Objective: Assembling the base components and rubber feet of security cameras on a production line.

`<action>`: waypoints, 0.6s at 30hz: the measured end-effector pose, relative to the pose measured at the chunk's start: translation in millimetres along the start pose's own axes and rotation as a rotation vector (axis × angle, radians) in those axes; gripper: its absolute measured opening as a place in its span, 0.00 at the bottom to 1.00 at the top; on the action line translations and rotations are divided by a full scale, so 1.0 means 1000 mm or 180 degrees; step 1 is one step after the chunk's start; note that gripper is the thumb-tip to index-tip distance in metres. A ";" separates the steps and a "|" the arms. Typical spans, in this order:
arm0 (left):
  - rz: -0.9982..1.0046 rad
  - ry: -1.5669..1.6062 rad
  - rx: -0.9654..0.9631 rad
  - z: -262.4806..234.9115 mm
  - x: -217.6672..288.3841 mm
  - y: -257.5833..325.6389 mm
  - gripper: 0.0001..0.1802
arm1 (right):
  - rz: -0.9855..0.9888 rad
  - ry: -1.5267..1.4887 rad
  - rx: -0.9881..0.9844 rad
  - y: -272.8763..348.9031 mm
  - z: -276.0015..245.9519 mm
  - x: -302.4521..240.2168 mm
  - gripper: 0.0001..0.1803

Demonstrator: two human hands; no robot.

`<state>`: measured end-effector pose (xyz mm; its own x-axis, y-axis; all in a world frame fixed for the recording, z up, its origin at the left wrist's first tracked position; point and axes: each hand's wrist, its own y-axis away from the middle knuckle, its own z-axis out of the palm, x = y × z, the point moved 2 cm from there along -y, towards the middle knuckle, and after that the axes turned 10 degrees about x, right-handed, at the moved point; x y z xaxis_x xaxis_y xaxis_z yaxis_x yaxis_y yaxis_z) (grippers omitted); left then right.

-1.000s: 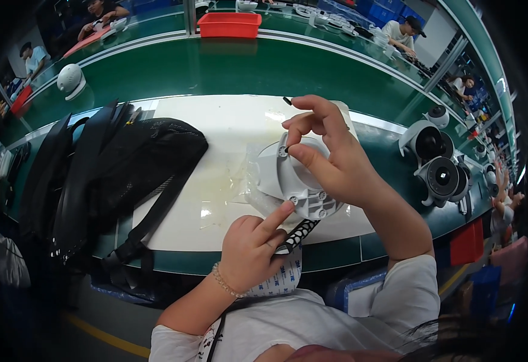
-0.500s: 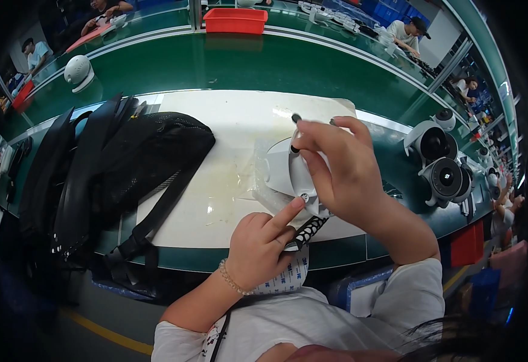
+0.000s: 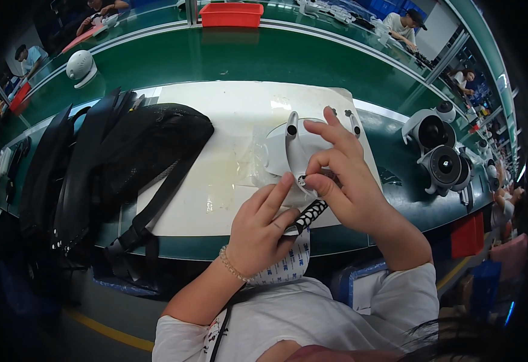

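Note:
A white curved plastic part point(image 3: 297, 151) lies on clear plastic film on the white board. Dark oval spots mark the ends of its arms, and a small round end with a dark pattern faces me. My left hand point(image 3: 261, 223) is closed on a printed backing sheet point(image 3: 285, 263) with a black strip full of oval holes point(image 3: 310, 215); its index finger reaches to the part's near end. My right hand point(image 3: 348, 181) has thumb and index fingertip pinched together at that round end. Whatever is between them is too small to make out. Its other fingers are raised.
A black mesh bag with straps point(image 3: 149, 139) covers the board's left side. Round grey-and-black devices point(image 3: 439, 154) stand at the right. Across the green bench are a white domed device point(image 3: 81, 67) and a red bin point(image 3: 232, 15). Co-workers sit beyond.
My right hand has come down from the arm's far tip to the round near end. My left index finger has shifted slightly left and away from the part's near end.

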<state>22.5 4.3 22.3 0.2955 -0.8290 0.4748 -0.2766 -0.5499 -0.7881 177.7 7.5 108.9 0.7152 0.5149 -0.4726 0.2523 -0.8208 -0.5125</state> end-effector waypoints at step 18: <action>-0.0052 0.0059 -0.0194 0.005 -0.008 0.007 0.14 | 0.0205 0.0014 -0.0052 -0.001 0.005 0.002 0.06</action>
<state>22.8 7.8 11.4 0.2836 -0.8212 0.4951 -0.3273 -0.5682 -0.7550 175.8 10.9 104.8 0.7331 0.4599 -0.5010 0.2162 -0.8560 -0.4695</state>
